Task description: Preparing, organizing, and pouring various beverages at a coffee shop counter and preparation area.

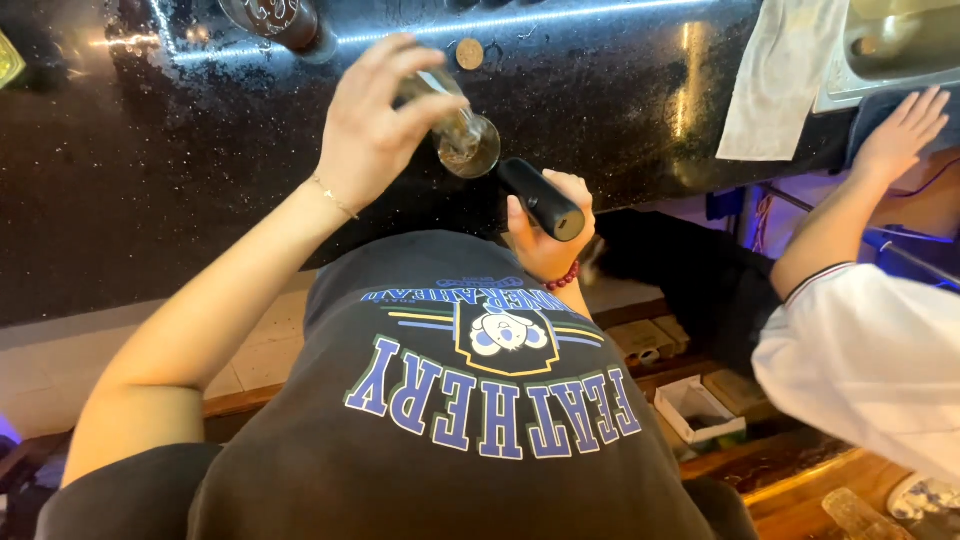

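Observation:
My left hand [372, 120] grips a clear drinking glass [462, 138], tilted on its side above the black speckled counter [180, 180], its thick base pointing toward me. My right hand [548, 240] is closed around a black cylindrical tool [541, 199], held close to my chest just below the glass. A red bead bracelet sits on my right wrist and a thin chain on my left. The tool's near end almost touches the glass.
A round cork coaster [469, 53] and a dark bottle [283, 20] sit at the counter's far side. A white cloth [775, 80] hangs over the edge beside a metal sink [890, 50]. Another person's hand [900, 135] rests on the counter at right. Boxes [700, 410] lie below.

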